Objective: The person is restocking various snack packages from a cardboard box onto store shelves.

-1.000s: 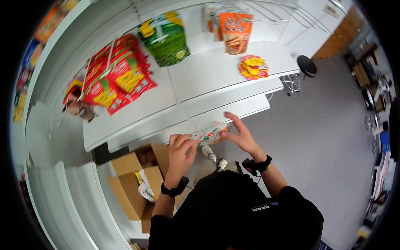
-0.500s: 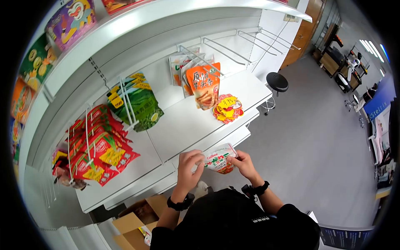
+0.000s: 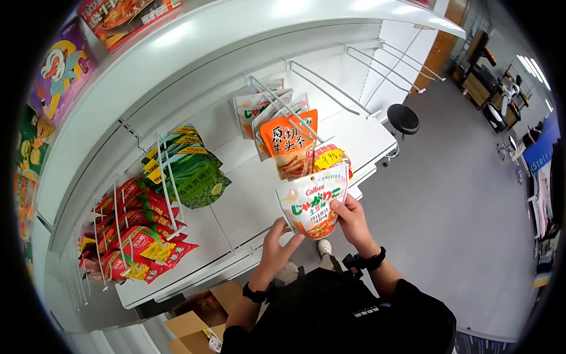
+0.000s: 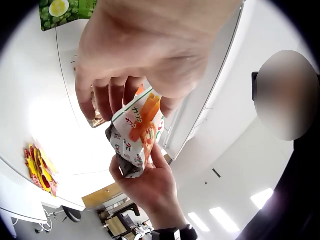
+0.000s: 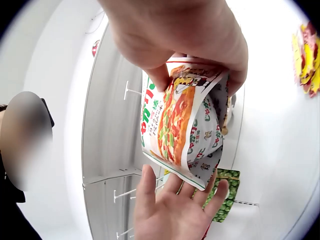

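My right hand (image 3: 356,226) grips a white Calbee snack pouch (image 3: 311,200) at its right edge, thumb on the printed front. The pouch stands upright, facing me, with green lettering and a food picture near its bottom. At its lower left is my left hand (image 3: 276,251), fingers extended and thumb apart. In the right wrist view, the left hand (image 5: 175,212) lies palm up with its fingertips right at the pouch's edge (image 5: 175,172). From the left wrist, the pouch's side and folded bottom (image 4: 131,155) show, with the right hand (image 4: 150,187) holding it from beyond.
Behind the pouch, an orange snack pouch (image 3: 290,141) and white pouches (image 3: 252,112) hang on hooks. Green bags (image 3: 191,171) and red bags (image 3: 138,236) hang further left. Yellow price tags (image 3: 331,158) lie on the white shelf (image 3: 239,197). A cardboard box (image 3: 190,327) stands below.
The pouch has been raised and turned upright, its front now toward me. My left hand has shifted from its upper left edge to its lower left. The head view has tilted up toward the shelf.
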Available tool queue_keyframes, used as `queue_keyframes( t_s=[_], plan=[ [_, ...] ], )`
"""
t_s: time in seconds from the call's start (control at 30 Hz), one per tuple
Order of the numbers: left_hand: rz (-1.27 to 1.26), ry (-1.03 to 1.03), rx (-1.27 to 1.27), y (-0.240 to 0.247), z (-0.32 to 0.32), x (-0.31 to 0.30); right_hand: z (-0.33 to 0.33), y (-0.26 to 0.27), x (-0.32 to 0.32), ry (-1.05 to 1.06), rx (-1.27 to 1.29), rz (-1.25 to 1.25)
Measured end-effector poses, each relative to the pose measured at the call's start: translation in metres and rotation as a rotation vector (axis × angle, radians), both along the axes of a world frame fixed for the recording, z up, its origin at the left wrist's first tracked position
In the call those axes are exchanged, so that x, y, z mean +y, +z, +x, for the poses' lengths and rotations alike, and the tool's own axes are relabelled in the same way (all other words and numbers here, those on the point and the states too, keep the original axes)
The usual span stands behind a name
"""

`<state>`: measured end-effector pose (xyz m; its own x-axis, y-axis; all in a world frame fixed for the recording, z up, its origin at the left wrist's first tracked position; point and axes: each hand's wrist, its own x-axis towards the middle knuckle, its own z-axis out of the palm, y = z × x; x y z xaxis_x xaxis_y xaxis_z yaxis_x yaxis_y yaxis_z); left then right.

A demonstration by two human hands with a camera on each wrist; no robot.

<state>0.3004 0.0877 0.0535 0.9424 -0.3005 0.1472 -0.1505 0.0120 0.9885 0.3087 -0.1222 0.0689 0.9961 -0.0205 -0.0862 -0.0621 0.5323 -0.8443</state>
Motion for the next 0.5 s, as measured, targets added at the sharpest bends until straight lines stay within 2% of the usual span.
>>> queue_keyframes(
  t_s=[0.17, 0.5],
  plan=[
    [-0.037, 0.133, -0.032, 0.028, 0.018, -0.031, 0.035, 0.025, -0.014, 0.066, -0.056, 0.019],
    [-0.05, 0.384, 0.034, 0.029, 0.025, -0.079, 0.077, 0.023, -0.044, 0.244, -0.039, -0.004]
  ],
)
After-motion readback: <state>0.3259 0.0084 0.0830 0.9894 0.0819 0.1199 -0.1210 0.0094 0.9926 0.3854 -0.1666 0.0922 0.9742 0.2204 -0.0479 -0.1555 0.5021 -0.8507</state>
